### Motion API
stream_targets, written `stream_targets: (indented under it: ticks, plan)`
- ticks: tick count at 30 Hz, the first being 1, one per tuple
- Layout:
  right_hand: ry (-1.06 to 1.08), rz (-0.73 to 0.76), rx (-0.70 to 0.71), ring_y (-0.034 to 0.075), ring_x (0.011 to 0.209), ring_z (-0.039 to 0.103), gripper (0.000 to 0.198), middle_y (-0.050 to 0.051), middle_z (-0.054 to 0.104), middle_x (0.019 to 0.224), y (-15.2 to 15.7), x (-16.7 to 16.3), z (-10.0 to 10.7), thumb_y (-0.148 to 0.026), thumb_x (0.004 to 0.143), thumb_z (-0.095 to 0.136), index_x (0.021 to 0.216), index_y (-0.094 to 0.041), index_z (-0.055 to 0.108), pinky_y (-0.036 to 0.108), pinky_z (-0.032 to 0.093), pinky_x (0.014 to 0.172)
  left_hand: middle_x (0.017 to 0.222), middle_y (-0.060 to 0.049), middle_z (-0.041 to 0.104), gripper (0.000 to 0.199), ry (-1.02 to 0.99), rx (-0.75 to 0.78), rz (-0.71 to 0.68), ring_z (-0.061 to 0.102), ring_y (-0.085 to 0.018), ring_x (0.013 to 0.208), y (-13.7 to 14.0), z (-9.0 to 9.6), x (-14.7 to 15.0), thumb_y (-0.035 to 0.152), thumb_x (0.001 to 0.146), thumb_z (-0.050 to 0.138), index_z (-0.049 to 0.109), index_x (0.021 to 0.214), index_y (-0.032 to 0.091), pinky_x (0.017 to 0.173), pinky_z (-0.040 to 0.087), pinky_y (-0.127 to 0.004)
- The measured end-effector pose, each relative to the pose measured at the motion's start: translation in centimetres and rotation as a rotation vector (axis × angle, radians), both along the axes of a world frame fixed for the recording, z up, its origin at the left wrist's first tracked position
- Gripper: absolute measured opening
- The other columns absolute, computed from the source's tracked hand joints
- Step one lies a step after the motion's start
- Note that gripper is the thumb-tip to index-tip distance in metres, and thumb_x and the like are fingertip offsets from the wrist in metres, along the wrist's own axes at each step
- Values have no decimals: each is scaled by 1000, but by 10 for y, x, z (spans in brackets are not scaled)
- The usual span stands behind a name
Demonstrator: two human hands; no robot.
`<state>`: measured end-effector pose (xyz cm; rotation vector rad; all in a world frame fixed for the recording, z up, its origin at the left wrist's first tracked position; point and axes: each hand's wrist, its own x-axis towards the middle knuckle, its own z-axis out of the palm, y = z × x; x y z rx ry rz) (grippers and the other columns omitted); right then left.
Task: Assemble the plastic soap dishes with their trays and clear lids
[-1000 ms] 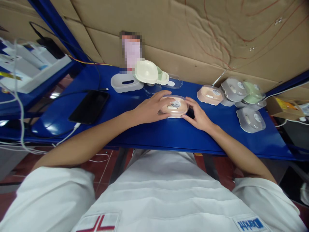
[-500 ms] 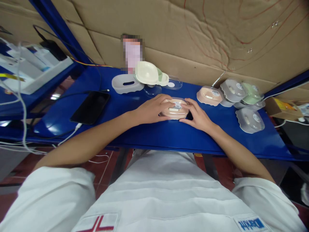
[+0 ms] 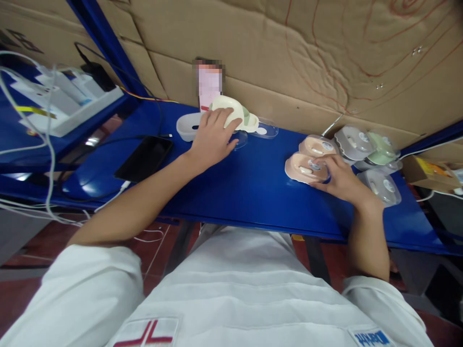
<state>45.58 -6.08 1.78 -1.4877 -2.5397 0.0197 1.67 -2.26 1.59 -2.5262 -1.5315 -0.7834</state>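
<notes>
My left hand (image 3: 213, 140) reaches over a cream oval dish (image 3: 226, 102), fingers spread across its near side and thumb held apart. Beside that hand sit a pale grey oval tray (image 3: 183, 127) with a slot, partly covered by the fingers, and small green-and-cream parts (image 3: 250, 121). On the right, my right hand (image 3: 338, 179) grips the right end of a peach soap box (image 3: 302, 167) with a clear lid and round label, thumb in front and fingers on top. Just behind it stands a second peach soap box (image 3: 314, 143).
Grey lidded boxes (image 3: 352, 142) and a green one (image 3: 381, 148) cluster at the right, with another grey box (image 3: 376, 185) nearer. Clear lids (image 3: 267, 129) lie at the back. A black phone (image 3: 144, 158) with a cable rests on the blue table (image 3: 235, 193) at left, before a cardboard wall.
The peach soap box has moved from between both hands to the right, in front of the other peach one. My left hand has left it and moved up-left to the cream dish.
</notes>
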Motion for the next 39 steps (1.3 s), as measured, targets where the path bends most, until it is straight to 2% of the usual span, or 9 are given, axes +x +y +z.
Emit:
stream_targets:
  ticks: [8, 14, 18, 21, 23, 26, 31, 36, 39]
  plan:
    - [-22, -167, 22, 48, 144, 53, 59, 22, 58, 152, 17, 19, -9, -43, 90, 71, 143, -24, 53, 72, 46, 114, 134, -14, 70, 37, 6, 40, 56, 63, -35, 132, 0, 7, -4, 21, 106, 40, 68, 130, 21, 111, 49, -53]
    - [-7, -177, 180, 51, 156, 39, 65, 23, 42, 170, 20, 0, -21, -33, 97, 64, 159, -22, 48, 79, 33, 121, 125, -11, 74, 29, 67, 20, -358, 70, -27, 119, -19, -4, 14, 20, 105, 46, 71, 120, 22, 101, 56, -41]
    - [56, 119, 176, 45, 165, 29, 74, 16, 27, 181, 6, -47, -26, -35, 101, 64, 170, -28, 37, 79, 25, 128, 127, -8, 74, 26, 95, -230, -575, 72, -21, 115, -23, -16, 22, 18, 99, 53, 71, 118, 23, 95, 57, -32]
    - [94, 386, 44, 37, 162, 39, 65, 10, 39, 177, -10, -84, -28, -44, 108, 60, 169, -37, 40, 69, 34, 129, 136, -10, 72, 29, 48, -345, -672, 71, -24, 123, -20, -18, 21, 37, 99, 65, 71, 124, 23, 107, 56, -36]
    - [113, 475, -13, 33, 155, 51, 55, 8, 54, 167, -17, -99, -29, -43, 110, 56, 165, -37, 48, 63, 41, 127, 146, -13, 68, 40, -4, -293, -640, 65, -27, 135, -15, -15, 17, 48, 102, 63, 70, 132, 23, 118, 50, -42]
    - [154, 484, -32, 30, 145, 62, 45, 8, 67, 154, -16, -102, -33, -37, 113, 51, 157, -34, 59, 58, 49, 120, 160, -16, 57, 48, -35, -97, -372, 51, -32, 151, -2, -13, 8, 48, 106, 54, 63, 147, 24, 128, 39, -54]
    - [217, 454, -6, 31, 144, 62, 42, 8, 62, 160, -6, -92, -42, -35, 112, 49, 151, -34, 65, 59, 52, 119, 158, -20, 55, 53, -38, 52, 82, 47, -40, 153, 26, -20, -17, 40, 104, 57, 57, 153, 21, 126, 38, -63]
    - [318, 358, 83, 32, 155, 51, 55, 12, 48, 170, -1, -89, -51, -44, 111, 53, 165, -34, 48, 59, 46, 128, 132, -15, 69, 32, -91, 112, 109, 61, -35, 133, 29, -18, -20, 37, 107, 51, 70, 131, 24, 115, 51, -54]
    - [347, 296, 130, 36, 163, 39, 69, 16, 35, 176, 5, -86, -54, -50, 110, 55, 172, -30, 33, 64, 38, 132, 129, -15, 70, 29, -107, 126, -14, 63, -31, 128, 10, -13, -3, 39, 109, 53, 69, 126, 20, 114, 52, -49]
